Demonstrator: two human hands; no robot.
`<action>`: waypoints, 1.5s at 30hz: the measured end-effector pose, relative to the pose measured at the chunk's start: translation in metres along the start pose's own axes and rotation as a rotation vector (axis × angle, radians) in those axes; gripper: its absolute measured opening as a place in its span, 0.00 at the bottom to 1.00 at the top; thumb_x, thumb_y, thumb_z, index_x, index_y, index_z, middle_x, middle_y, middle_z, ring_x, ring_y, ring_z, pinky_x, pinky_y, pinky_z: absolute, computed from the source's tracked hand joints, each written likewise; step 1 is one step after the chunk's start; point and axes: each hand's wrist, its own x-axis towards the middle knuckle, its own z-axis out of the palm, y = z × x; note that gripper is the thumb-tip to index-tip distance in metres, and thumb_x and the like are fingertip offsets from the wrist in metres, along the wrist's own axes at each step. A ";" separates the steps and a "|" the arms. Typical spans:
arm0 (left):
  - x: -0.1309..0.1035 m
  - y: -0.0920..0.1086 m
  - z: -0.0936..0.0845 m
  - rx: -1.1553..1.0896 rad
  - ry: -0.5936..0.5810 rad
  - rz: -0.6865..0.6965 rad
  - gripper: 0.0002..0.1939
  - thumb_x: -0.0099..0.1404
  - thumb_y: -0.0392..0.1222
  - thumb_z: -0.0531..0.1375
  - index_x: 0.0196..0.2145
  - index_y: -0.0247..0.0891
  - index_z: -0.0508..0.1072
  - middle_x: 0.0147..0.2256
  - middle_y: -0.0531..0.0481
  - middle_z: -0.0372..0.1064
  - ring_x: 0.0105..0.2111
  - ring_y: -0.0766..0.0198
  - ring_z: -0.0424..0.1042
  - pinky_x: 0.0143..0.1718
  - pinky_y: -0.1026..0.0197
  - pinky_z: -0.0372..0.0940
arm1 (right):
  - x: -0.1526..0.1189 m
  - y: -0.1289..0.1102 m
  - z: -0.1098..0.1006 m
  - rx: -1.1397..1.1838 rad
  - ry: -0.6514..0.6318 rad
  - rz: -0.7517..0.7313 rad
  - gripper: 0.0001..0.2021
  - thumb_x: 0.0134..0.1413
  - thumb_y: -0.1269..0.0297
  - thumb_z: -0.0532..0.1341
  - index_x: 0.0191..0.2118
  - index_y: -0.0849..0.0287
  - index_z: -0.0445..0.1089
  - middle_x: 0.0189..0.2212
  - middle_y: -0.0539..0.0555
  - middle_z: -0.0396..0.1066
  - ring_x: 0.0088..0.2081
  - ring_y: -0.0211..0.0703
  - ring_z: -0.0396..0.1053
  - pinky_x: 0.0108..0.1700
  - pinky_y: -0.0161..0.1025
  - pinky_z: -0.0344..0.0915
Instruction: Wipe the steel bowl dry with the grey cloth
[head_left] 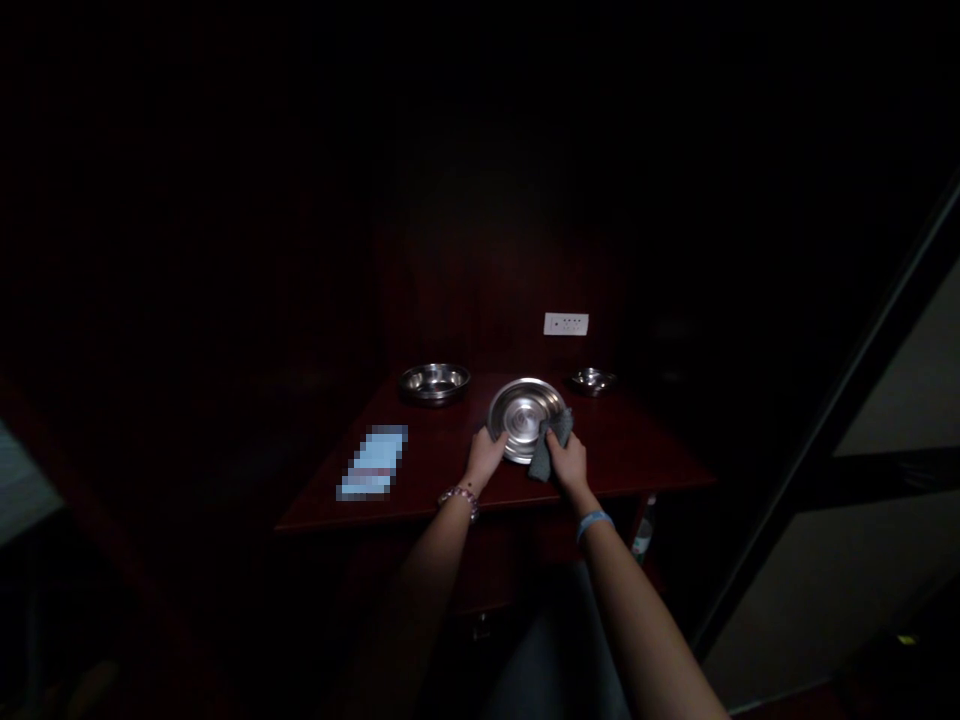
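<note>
A round, shiny metal bowl (525, 418) is held tilted over the table, its inside facing me. My left hand (487, 456) grips its lower left rim, thumb on the inner side. On the lower right, my right hand (568, 460) is closed on a grey-green cloth (541, 458) that lies over the rim and hangs below it. The fingers behind the bowl are hidden on both sides. Farther back on the left stands a wide metal bowl (435, 384), and a smaller metal bowl (593, 381) sits at the back right.
The dark red table (435, 480) has its front edge close to me. A blurred pale blue rectangle (373, 463) lies on its left part. On the back wall is a white socket panel (566, 324). A bottle (643, 530) stands below the table's right front.
</note>
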 end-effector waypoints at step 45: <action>0.001 0.000 -0.002 -0.027 -0.025 0.026 0.19 0.61 0.37 0.64 0.48 0.25 0.76 0.51 0.31 0.76 0.52 0.49 0.76 0.56 0.52 0.68 | 0.001 0.000 0.003 0.002 -0.009 -0.004 0.17 0.63 0.56 0.60 0.47 0.63 0.78 0.44 0.63 0.81 0.44 0.52 0.79 0.45 0.38 0.71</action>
